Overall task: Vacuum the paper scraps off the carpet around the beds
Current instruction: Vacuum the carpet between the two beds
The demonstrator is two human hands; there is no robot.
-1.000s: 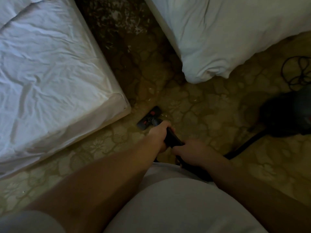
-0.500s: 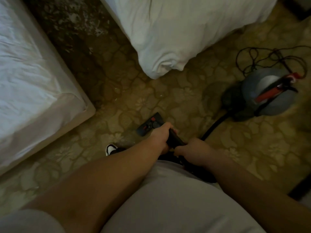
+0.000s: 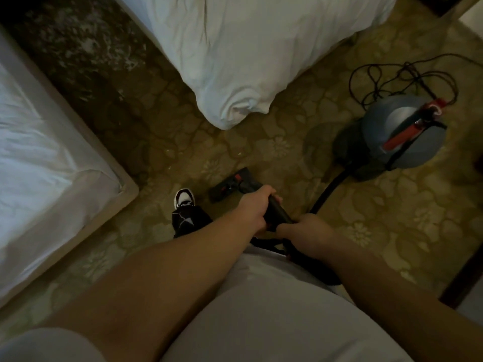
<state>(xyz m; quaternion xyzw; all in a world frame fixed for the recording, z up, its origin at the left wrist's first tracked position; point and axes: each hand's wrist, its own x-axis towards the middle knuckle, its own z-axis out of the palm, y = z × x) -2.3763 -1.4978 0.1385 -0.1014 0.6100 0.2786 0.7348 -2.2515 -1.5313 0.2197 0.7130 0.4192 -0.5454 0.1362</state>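
On the carpet (image 3: 366, 218) just beyond my feet, the floor head (image 3: 228, 185) sits flat, and the wand (image 3: 278, 212) runs back from it to me. My left hand (image 3: 253, 209) is clenched round the wand and is the nearer of the two to the head. My right hand (image 3: 305, 231) grasps the wand's near end just behind it, where the hose (image 3: 326, 189) curves off right to the canister (image 3: 402, 131).

The wand's long axis therefore lies from near-right at my hands to far-left at the head. It aims into the gap between the left bed (image 3: 39, 152) and the right bed (image 3: 248, 48). I judge the next push turns on that line. One of the paper scraps (image 3: 169, 167), small and pale, lies far-left of the head, apart from it and towards the left bed's corner. Farther up the gap, the dark strip (image 3: 86, 45) is speckled with pale marks. In this dim light they may be more scraps or only worn pattern.

A straight push along the wand should carry the head past the near scrap's right side, so I would steer slightly left with the leading hand. My shoe (image 3: 184, 198) stands just left of the head, close to that path. The canister sits well to the right, with its cord (image 3: 392, 74) looped beyond it, so going deep into the gap will likely drag the hose taut.
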